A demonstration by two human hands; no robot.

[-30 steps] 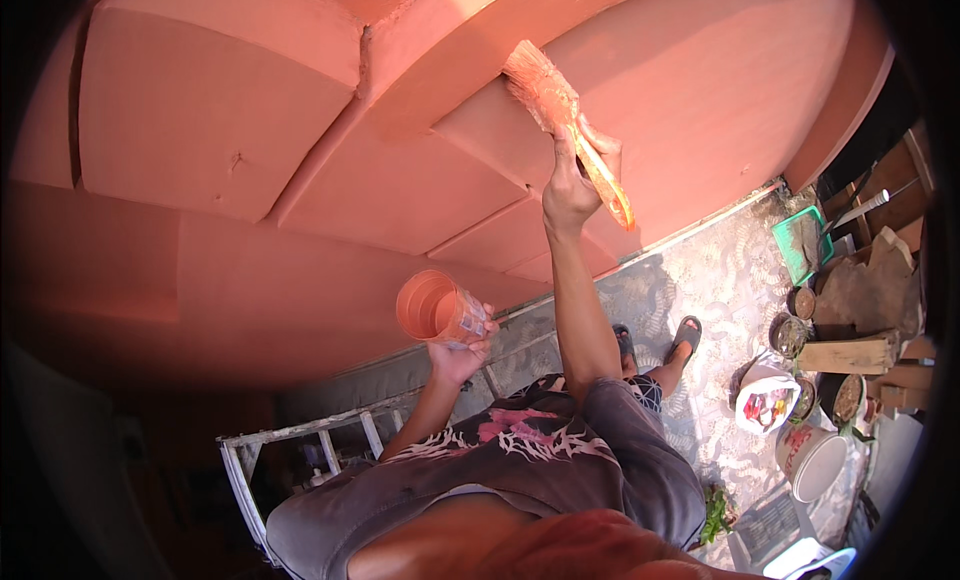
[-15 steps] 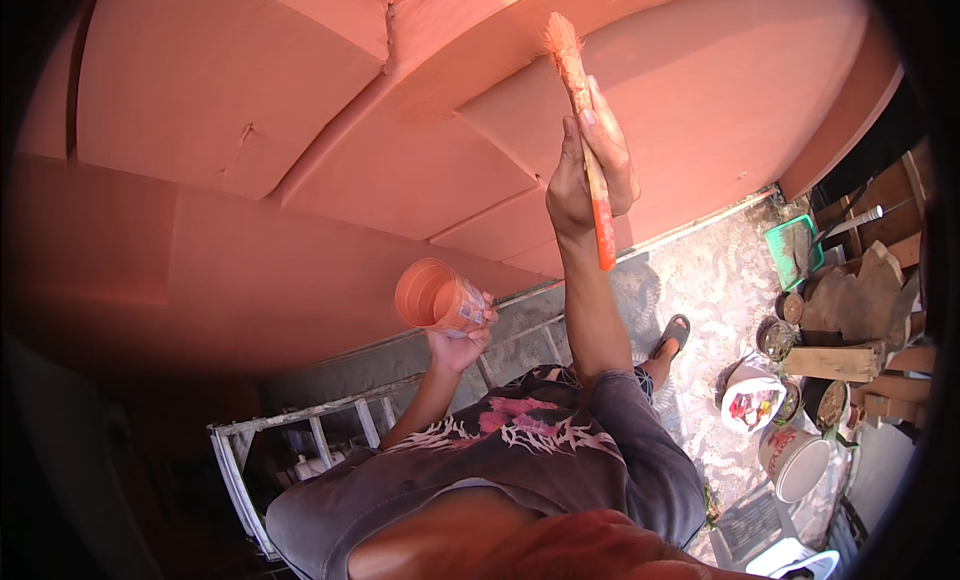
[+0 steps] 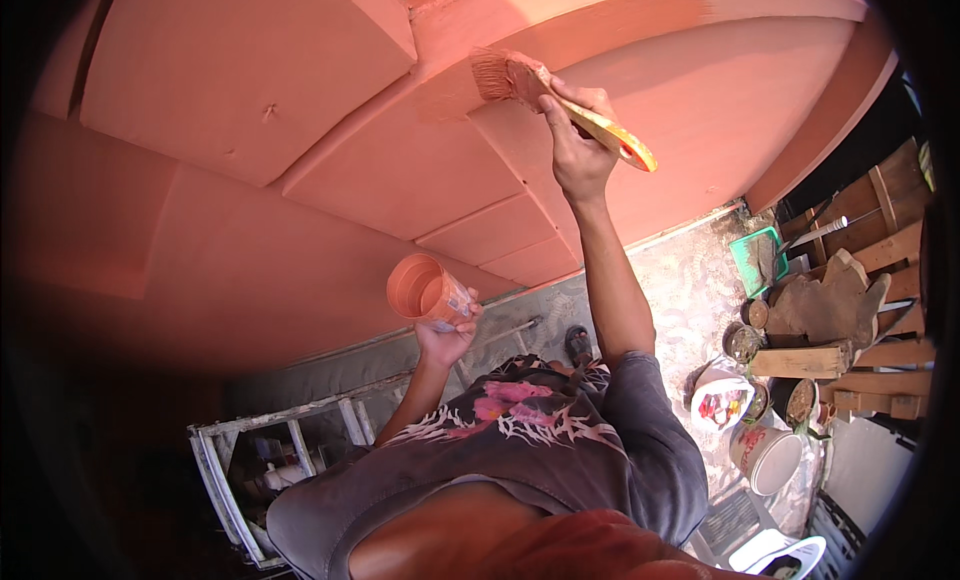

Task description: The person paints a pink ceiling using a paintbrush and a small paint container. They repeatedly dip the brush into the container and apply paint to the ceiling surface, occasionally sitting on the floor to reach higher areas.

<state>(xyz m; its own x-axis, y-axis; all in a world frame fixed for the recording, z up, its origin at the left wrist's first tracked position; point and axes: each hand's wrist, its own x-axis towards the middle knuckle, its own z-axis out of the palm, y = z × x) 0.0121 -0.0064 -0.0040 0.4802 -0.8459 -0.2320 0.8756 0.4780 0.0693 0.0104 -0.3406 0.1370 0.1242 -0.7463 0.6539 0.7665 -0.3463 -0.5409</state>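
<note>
My right hand (image 3: pixel 583 140) is raised at the upper middle, closed round the handle of a paintbrush (image 3: pixel 603 130). The brush's flat side shows, and its paint-coated bristles point left against the salmon-coloured wall (image 3: pixel 380 170), near the lower edge of a curved raised band (image 3: pixel 590 35). A wetter, darker patch lies on the wall beside the bristles. Lower down and to the left, my left hand (image 3: pixel 450 338) grips a plastic cup (image 3: pixel 425 290) by its side and base. The cup is tilted with its mouth toward the wall, and its inside is coated in salmon paint.
A metal ladder (image 3: pixel 290 415) is beside and under me. On the patterned floor to the right stand a white bucket (image 3: pixel 765 458), a white bag (image 3: pixel 720 400) and several pots. Wooden planks (image 3: pixel 800 363) and a green dustpan (image 3: pixel 755 260) lie farther right.
The brush has turned from upright to slanted, and its bristles have moved left and down onto the wall. The view has shifted slightly; my left hand still holds the cup.
</note>
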